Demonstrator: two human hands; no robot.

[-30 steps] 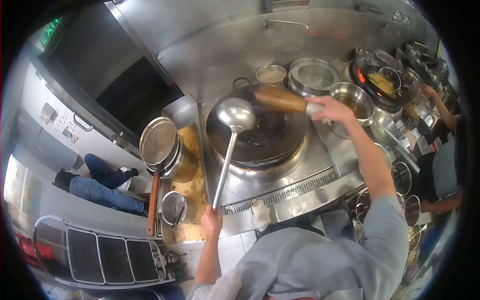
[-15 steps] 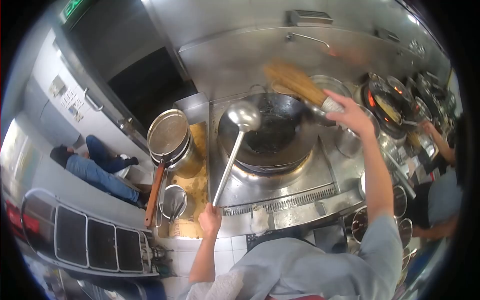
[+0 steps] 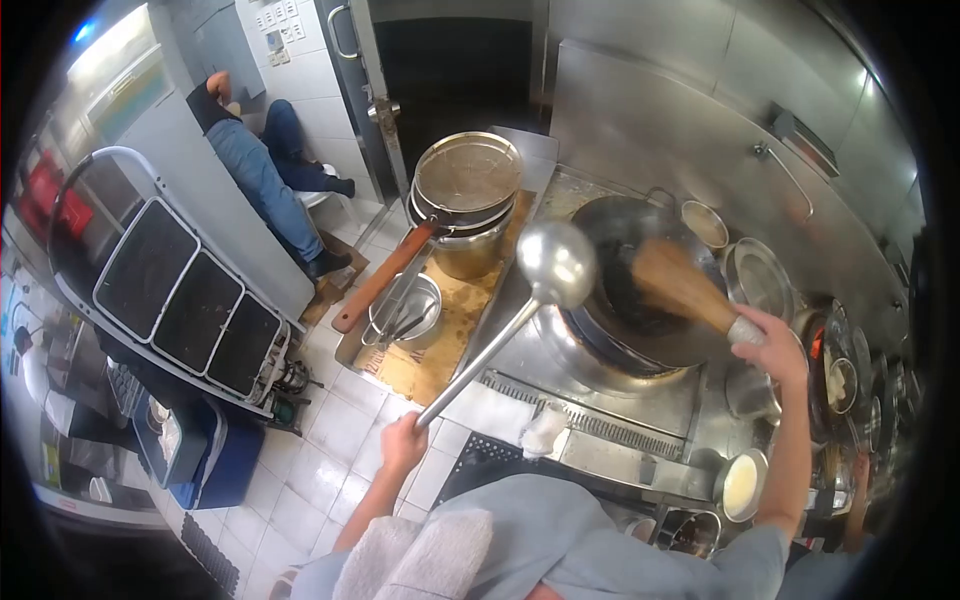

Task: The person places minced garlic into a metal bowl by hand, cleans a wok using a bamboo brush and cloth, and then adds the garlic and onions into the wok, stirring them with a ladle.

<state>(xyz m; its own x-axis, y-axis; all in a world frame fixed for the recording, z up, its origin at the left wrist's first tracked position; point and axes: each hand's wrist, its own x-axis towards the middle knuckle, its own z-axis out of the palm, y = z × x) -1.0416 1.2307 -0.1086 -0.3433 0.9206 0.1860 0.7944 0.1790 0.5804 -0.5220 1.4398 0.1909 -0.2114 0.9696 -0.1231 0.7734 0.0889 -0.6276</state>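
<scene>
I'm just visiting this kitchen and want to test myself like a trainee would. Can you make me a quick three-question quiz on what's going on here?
1. Multiple choice: what does the left hand hold?
A: a lid
B: a ladle
C: a knife

2. True or false: the right hand is empty.

3. Fill the gap: the working end of the brush is over the ...

Key:
1. B. The ladle's long handle is in the left hand.
2. False. The right hand grips the brush.
3. Wok.
</scene>
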